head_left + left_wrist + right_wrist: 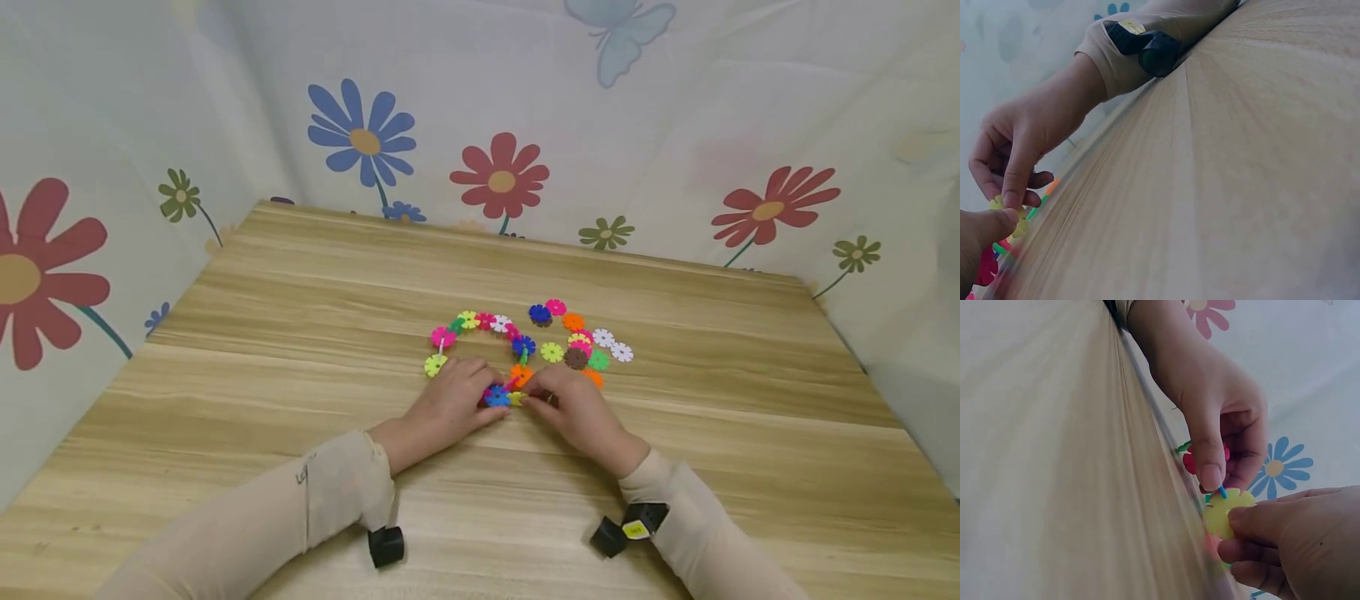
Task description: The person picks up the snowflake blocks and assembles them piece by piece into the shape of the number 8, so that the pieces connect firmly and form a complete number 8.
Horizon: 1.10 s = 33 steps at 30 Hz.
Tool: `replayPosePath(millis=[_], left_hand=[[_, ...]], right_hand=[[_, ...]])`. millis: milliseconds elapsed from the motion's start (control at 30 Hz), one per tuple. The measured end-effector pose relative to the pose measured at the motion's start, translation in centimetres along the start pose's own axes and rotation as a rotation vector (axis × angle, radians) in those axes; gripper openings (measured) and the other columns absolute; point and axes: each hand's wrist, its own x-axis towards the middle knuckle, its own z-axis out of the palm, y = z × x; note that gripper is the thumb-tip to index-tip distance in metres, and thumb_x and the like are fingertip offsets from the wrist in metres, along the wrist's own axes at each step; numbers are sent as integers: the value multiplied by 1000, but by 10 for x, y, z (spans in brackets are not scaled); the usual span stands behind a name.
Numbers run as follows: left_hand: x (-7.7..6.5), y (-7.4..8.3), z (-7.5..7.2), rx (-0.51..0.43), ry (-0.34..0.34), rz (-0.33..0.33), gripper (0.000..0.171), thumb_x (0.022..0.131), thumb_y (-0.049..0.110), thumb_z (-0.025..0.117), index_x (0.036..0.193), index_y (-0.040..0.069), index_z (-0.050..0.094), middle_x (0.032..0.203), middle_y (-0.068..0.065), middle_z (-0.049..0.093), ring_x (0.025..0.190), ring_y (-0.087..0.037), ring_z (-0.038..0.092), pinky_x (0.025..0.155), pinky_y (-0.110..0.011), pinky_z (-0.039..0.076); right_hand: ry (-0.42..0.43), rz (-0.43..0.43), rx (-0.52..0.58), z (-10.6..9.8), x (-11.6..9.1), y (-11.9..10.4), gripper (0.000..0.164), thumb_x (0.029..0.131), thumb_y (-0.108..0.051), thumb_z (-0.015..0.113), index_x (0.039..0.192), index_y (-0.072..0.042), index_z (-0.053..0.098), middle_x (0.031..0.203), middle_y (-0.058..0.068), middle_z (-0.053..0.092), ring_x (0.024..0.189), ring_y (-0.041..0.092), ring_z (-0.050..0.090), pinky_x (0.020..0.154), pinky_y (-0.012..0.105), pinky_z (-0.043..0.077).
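Diffuse illumination, head view.
Pale glare (soft-edged) whitens the light-brown wood-grain tabletop (480,517); both wrist views appear dimmer, hazier.

Behind the wooden table (315,283) hangs a flowered backdrop (592,150), apparently cloth.

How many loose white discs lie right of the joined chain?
2: the farther white disc behind the green disc, the nearer white disc to its right. Others may be hidden.

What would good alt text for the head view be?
A person's left grip holds a blue disc and the right grip a yellow disc, at the near side of a curved disc chain on a wooden table. Loose discs lie to the right, with flowered cloth behind.
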Motion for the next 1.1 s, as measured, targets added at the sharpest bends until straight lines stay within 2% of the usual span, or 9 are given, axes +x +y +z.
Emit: replayPosePath(millis=[167,267,367,467,600,767,933,1100], left_hand=[[0,1,-2,5,23,48,37,81,36,74,102,6,68,95,-4,66,92,-19,61,86,-35,44],[0,1,-3,40,35,61,38,81,38,75,100,7,68,94,-3,66,88,-17,61,84,-34,44],[0,1,-4,87,31,47,39,81,41,75,101,9,68,92,-1,66,86,-16,61,84,-34,44],[0,0,-4,122,30,34,44,80,45,74,105,10,66,96,-1,67,90,-18,63,87,-36,44],[0,0,-2,131,69,78,48,81,46,73,112,10,63,101,-3,66,96,-20,63,90,-37,46],[0,1,1,82,107,174,35,88,34,70,114,13,64,99,-4,64,91,-20,61,87,-38,50],[3,5,4,62,92,189,20,90,29,67,105,16,67,96,-2,63,88,-17,59,84,-36,49],[6,5,6,104,119,213,8,89,22,68,95,16,68,92,-2,62,86,-18,60,79,-33,49]], right_hand=[[52,-11,17,4,-1,-3,3,85,-9,72,83,-9,70,80,1,66,74,9,55,66,22,49],[58,-1,18,6,0,-4,4,84,-9,73,84,-9,69,81,0,66,74,9,56,66,21,50],[28,21,27,5,1,-3,3,86,-10,71,87,-9,69,83,0,67,75,9,58,66,21,50],[-18,46,47,1,3,-3,7,85,-12,72,91,-9,69,85,0,68,76,9,61,66,21,51],[-67,87,65,-11,6,0,13,84,-13,74,94,-9,69,89,2,69,78,12,63,68,23,53],[-117,191,29,-28,7,8,14,86,-13,72,98,-7,68,96,6,68,80,14,62,72,29,53],[-101,253,-61,-41,5,19,13,84,-10,73,94,-4,68,93,9,68,77,18,62,73,36,54],[-114,318,-95,-53,3,28,12,83,-7,72,93,-1,69,94,13,68,78,22,61,71,35,53]])
